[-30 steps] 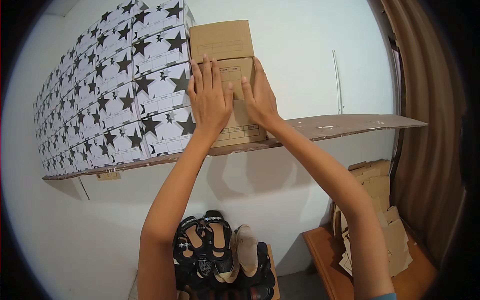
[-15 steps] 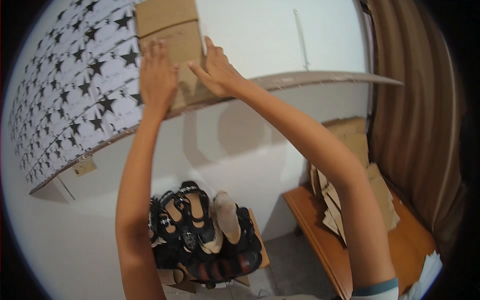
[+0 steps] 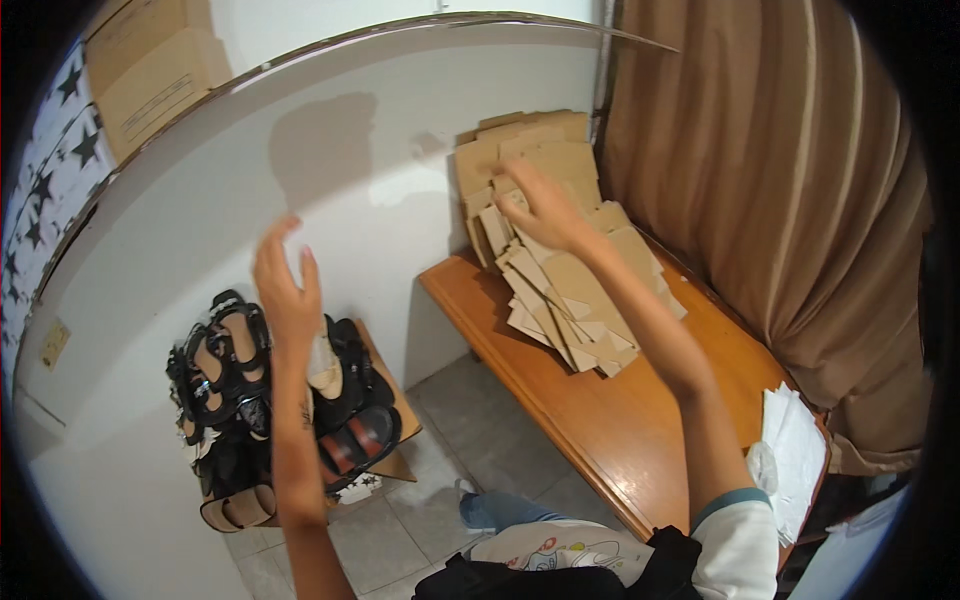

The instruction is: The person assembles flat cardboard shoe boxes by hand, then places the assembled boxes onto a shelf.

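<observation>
My left hand (image 3: 287, 280) hangs in the air above a heap of shoes and sandals (image 3: 240, 345), fingers apart and holding nothing. My right hand (image 3: 543, 207) is raised over a stack of flat, folded brown cardboard (image 3: 570, 290) on a wooden table; its fingers are spread and slightly blurred, with nothing seen in them. Whether that hand touches the cardboard I cannot tell. At the upper left, a brown cardboard box (image 3: 155, 95) rests on the shelf, apart from both hands.
The shelf's curved edge (image 3: 330, 45) crosses the top. White boxes with black stars (image 3: 75, 150) fill its left end. The wooden table (image 3: 640, 440) bears white papers or bags (image 3: 790, 450) at the near right. A brown curtain (image 3: 730, 180) hangs at the right.
Both hands have come off the cardboard box on the shelf. The view has swung right and down, and the right hand is now over the cardboard stack.
</observation>
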A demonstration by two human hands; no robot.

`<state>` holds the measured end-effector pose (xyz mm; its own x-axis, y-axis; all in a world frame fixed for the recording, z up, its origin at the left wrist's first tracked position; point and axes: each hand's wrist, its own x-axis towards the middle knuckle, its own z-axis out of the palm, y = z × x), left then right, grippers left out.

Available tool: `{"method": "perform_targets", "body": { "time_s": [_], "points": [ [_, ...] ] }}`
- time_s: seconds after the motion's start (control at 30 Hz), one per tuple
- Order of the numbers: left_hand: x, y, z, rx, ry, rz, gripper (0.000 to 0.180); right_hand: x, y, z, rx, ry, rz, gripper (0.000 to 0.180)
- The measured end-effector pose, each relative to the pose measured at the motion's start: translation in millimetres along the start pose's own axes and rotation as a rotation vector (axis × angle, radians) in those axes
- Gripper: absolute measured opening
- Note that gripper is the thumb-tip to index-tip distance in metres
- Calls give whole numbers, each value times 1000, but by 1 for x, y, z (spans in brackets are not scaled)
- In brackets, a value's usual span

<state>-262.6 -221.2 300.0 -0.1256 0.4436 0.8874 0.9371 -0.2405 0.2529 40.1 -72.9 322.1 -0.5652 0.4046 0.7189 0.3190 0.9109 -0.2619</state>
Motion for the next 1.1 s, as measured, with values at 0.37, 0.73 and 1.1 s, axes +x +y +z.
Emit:
{"method": "perform_targets", "body": {
  "time_s": [0.37,0.73,1.1],
  "points": [
    [-184,82,277,-619,-767,-135,30,-344,187,81,134,-49,917,50],
    [-192,155,443,-363,-1067,75,64,-367,266,84,-150,92,1111,56],
    [-207,149,457,-200,-1047,182,73,-337,279,101,-280,24,1396,39]
  ]
}}
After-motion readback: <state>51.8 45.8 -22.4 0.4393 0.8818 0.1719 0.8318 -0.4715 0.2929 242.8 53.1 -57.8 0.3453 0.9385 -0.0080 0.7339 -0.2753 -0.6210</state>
